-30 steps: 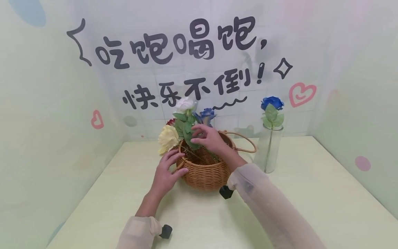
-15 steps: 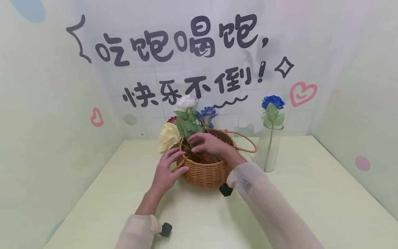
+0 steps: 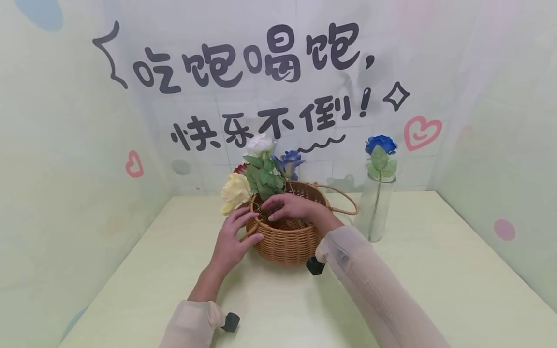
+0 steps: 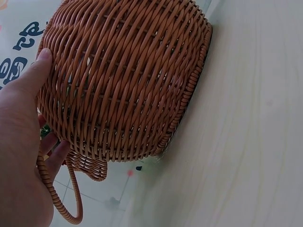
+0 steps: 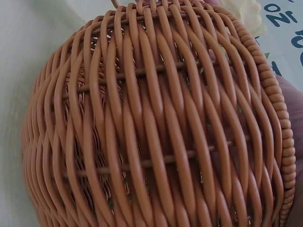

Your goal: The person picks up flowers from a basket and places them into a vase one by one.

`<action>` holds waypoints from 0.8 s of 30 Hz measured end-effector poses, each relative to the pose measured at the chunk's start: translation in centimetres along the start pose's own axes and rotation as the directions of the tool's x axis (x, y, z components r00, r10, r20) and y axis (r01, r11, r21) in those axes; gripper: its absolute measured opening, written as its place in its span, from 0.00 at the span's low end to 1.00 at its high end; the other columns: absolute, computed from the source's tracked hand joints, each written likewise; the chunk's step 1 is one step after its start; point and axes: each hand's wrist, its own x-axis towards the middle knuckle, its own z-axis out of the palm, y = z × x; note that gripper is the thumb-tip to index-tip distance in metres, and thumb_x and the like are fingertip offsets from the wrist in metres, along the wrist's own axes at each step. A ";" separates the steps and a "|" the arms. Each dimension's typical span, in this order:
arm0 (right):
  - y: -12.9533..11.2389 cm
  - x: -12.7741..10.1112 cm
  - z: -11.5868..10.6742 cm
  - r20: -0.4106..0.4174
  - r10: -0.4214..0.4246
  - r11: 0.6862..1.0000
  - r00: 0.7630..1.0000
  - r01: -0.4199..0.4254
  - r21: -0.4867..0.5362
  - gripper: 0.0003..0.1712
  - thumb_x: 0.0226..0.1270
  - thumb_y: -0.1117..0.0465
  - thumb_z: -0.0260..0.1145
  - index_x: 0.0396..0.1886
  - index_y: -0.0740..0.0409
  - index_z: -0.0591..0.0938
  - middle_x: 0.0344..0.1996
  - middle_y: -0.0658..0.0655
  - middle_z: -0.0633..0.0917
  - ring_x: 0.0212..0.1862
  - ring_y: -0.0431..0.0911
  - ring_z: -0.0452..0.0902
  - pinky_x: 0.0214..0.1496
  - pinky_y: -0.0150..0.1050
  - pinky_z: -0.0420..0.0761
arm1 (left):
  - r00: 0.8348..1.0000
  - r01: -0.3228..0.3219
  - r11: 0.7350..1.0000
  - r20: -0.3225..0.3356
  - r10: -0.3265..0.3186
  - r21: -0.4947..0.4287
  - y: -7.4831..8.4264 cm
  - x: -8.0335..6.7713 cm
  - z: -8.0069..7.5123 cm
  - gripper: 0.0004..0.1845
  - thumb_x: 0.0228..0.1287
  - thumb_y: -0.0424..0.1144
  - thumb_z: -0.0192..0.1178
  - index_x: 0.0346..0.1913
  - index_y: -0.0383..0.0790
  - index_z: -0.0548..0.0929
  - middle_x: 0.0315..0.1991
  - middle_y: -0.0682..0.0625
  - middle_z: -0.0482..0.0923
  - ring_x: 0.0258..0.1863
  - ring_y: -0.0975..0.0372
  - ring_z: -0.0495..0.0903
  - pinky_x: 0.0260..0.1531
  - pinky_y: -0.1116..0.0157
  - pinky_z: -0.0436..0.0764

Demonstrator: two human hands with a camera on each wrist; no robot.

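A brown wicker basket [image 3: 285, 246] stands on the table. My left hand [image 3: 231, 241] grips its left rim, thumb against the woven wall and fingers by the looped handle [image 4: 73, 194]. Artificial flowers lean from the basket's back left: a white one [image 3: 259, 144], a pale yellow one [image 3: 235, 189], a dark red one [image 3: 240, 168] mostly hidden, and a blue one [image 3: 289, 163]. Over the basket's opening hangs my right hand [image 3: 292, 207], its fingers loosely bent near the stems, with nothing visible between them. In the right wrist view the basket wall [image 5: 156, 118] covers most of that hand.
To the right of the basket is a clear glass vase [image 3: 377, 212] holding a blue rose [image 3: 381, 144]. The basket's right handle [image 3: 348, 198] sticks out toward it. Behind the table [image 3: 435, 270] rises a printed wall [image 3: 304, 82].
My right hand has come down from the green leaves to the basket's opening, its fingers now at rim height. The left hand has stayed at the left rim.
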 end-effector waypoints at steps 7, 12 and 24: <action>-0.1 0.0 0.0 0.020 -0.002 1.000 1.000 0.002 -0.003 0.19 0.70 0.69 0.61 0.59 0.63 0.78 0.56 0.58 0.79 0.58 0.50 0.74 0.58 0.43 0.78 | 1.000 0.011 1.000 0.002 -0.011 -0.008 0.1 0.0 0.0 0.25 0.56 0.45 0.72 0.58 0.49 0.80 0.65 0.48 0.68 0.64 0.52 0.66 0.56 0.48 0.76; -0.2 0.0 -0.1 -0.020 -0.012 1.000 1.000 0.012 -0.004 0.15 0.69 0.72 0.60 0.53 0.63 0.81 0.48 0.57 0.82 0.51 0.48 0.78 0.53 0.40 0.81 | 1.000 0.016 1.000 0.000 -0.016 -0.012 0.1 0.0 0.0 0.25 0.56 0.44 0.72 0.58 0.49 0.80 0.64 0.47 0.69 0.63 0.53 0.67 0.56 0.48 0.75; 0.1 0.0 -0.1 -0.175 -0.009 0.997 0.985 0.021 0.068 0.13 0.65 0.78 0.59 0.46 0.67 0.83 0.38 0.57 0.84 0.43 0.48 0.80 0.50 0.46 0.82 | 1.000 -0.013 1.000 -0.011 0.013 -0.022 0.0 0.0 0.1 0.25 0.55 0.43 0.73 0.57 0.49 0.81 0.65 0.48 0.69 0.64 0.54 0.67 0.55 0.52 0.77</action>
